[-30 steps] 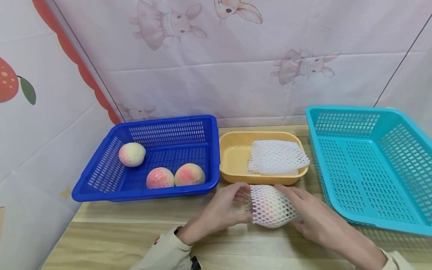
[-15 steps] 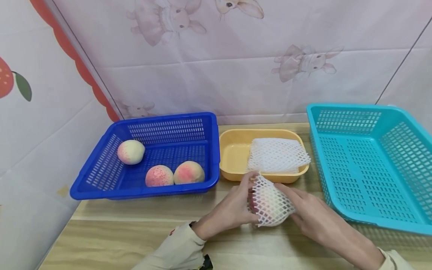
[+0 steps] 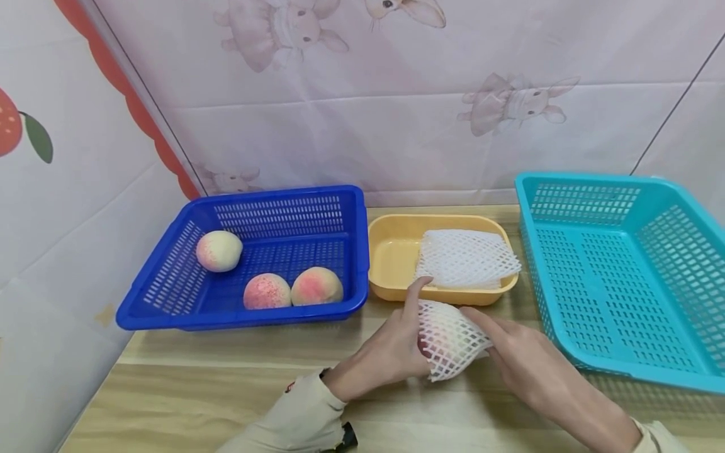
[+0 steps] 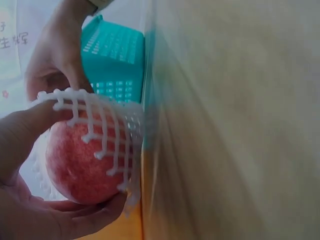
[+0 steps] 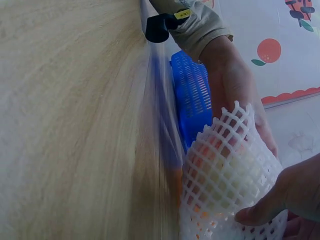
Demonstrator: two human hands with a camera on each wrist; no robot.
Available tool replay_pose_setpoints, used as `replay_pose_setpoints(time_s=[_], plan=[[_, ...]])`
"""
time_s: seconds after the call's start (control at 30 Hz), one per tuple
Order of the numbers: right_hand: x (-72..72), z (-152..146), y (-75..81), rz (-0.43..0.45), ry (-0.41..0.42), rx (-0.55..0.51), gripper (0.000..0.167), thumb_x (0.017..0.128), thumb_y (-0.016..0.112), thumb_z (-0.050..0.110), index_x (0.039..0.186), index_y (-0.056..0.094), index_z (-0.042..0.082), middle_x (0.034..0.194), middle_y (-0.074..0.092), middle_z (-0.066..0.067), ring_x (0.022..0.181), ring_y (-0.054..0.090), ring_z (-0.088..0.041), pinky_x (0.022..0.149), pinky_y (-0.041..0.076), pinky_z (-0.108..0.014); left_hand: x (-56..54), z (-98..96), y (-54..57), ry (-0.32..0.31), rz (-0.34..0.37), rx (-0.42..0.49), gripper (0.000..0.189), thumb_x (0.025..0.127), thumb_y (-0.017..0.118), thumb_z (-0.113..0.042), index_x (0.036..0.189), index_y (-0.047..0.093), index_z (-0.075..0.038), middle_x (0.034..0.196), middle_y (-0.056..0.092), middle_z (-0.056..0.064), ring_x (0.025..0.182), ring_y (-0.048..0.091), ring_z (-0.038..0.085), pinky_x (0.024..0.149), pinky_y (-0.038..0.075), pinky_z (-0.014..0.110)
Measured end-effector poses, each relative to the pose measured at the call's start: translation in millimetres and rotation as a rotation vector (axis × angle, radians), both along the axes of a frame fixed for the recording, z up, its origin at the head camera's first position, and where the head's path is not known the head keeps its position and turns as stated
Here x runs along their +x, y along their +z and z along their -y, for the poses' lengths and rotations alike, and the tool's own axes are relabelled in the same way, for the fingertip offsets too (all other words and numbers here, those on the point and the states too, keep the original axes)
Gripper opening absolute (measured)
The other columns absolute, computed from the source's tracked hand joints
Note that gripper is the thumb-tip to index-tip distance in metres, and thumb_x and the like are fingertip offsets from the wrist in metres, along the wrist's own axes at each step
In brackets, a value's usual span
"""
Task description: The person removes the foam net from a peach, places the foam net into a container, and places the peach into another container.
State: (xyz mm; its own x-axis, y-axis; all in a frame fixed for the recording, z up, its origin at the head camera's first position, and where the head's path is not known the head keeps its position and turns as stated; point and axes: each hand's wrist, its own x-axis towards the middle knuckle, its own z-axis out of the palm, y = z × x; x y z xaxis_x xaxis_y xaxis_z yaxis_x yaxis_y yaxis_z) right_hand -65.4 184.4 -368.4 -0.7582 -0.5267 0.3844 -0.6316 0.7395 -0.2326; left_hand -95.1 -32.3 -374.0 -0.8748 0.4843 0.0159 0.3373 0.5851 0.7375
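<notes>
Between both hands is a pink peach (image 4: 82,167) partly inside a white foam net sleeve (image 3: 451,340). My left hand (image 3: 391,349) holds the peach at the sleeve's open end. In the left wrist view its thumb lies over the net edge and its fingers curl under the bare pink side. My right hand (image 3: 535,371) pinches the sleeve's other end, and in the right wrist view its thumb (image 5: 262,207) presses on the mesh. More flat foam nets (image 3: 467,259) lie in a yellow tray (image 3: 391,267) just behind the hands.
At the left, a dark blue basket (image 3: 243,319) holds a pale peach (image 3: 219,251), a speckled pink peach (image 3: 267,291) and a blushed peach (image 3: 317,286). A turquoise basket (image 3: 600,277) stands right of the tray. A patterned sheet (image 3: 396,145) hangs behind the wooden table (image 3: 226,390).
The left hand has shifted right onto the peach, and its index finger is now raised. The sleeve's open end has tilted and the right hand has drawn its other end into a narrower tip.
</notes>
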Motion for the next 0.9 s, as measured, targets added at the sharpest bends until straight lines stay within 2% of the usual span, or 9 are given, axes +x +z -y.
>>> replay_pose_setpoints(time_s=[0.23,0.3,0.47,0.57,0.63,0.73,0.83,0.9], plan=[[0.8,0.5,1.4,0.01,-0.033,-0.028,0.067,0.071,0.076,-0.011,0.131,0.054,0.008,0.097,0.071,-0.014,0.075,0.069,-0.024,0.061,0.056,-0.03,-0.5,3.9,7.1,-0.005,-0.013,-0.03,0.121,0.063,0.084,-0.002,0.151,0.004,-0.022,0.094,0.063,0.012,0.075,0.057,0.012,0.072,0.049,0.022],[0.7,0.1,1.2,0.001,-0.032,-0.032,0.066,0.071,0.076,-0.01,0.131,0.054,0.008,0.097,0.071,-0.013,0.075,0.069,-0.024,0.061,0.056,-0.031,-0.3,4.7,8.4,-0.005,-0.016,-0.039,0.12,0.063,0.085,-0.003,0.15,0.004,-0.023,0.092,0.062,0.01,0.075,0.057,0.012,0.072,0.049,0.022],[0.2,-0.4,0.8,-0.03,-0.024,-0.031,0.068,0.068,0.078,-0.01,0.129,0.055,0.007,0.093,0.071,-0.013,0.073,0.069,-0.024,0.059,0.055,-0.031,0.6,6.5,10.7,-0.006,-0.01,-0.05,0.119,0.064,0.086,-0.005,0.15,0.006,-0.023,0.07,0.053,0.001,0.06,0.051,0.01,0.057,0.046,0.021],[0.3,-0.4,1.5,-0.032,-0.031,-0.024,0.067,0.068,0.078,-0.01,0.129,0.055,0.007,0.092,0.071,-0.012,0.073,0.069,-0.023,0.059,0.055,-0.032,0.6,7.5,10.7,-0.007,-0.007,-0.05,0.119,0.064,0.086,-0.005,0.15,0.007,-0.022,0.065,0.05,-0.002,0.053,0.047,0.008,0.05,0.043,0.021],[0.5,-0.3,2.2,-0.027,-0.041,-0.018,0.067,0.068,0.078,-0.01,0.129,0.054,0.008,0.091,0.071,-0.012,0.072,0.068,-0.023,0.058,0.055,-0.032,0.4,8.4,10.5,-0.005,-0.013,-0.051,0.119,0.062,0.087,-0.006,0.151,0.008,-0.021,0.071,0.052,-0.001,0.054,0.049,0.007,0.051,0.044,0.021],[0.8,-0.3,3.0,-0.019,-0.051,-0.01,0.067,0.069,0.078,-0.008,0.129,0.054,0.008,0.09,0.071,-0.011,0.071,0.068,-0.022,0.058,0.055,-0.032,0.3,9.7,10.1,0.004,-0.04,-0.069,0.119,0.061,0.089,-0.011,0.15,0.01,-0.02,0.097,0.064,0.008,0.072,0.06,0.009,0.068,0.051,0.024],[0.9,-0.3,3.0,-0.017,-0.056,-0.006,0.068,0.069,0.079,-0.008,0.13,0.054,0.009,0.088,0.071,-0.011,0.069,0.067,-0.022,0.057,0.054,-0.031,0.6,10.9,9.6,0.012,-0.056,-0.084,0.118,0.061,0.089,-0.014,0.15,0.011,-0.017,0.124,0.06,0.018,0.096,0.062,0.016,0.087,0.05,0.03],[0.7,-0.3,2.7,-0.017,-0.056,-0.005,0.068,0.069,0.079,-0.008,0.13,0.054,0.009,0.087,0.07,-0.011,0.069,0.067,-0.021,0.056,0.054,-0.031,0.9,11.5,9.6,0.013,-0.056,-0.084,0.117,0.062,0.089,-0.015,0.149,0.011,-0.016,0.131,0.056,0.02,0.107,0.06,0.019,0.093,0.048,0.034]])
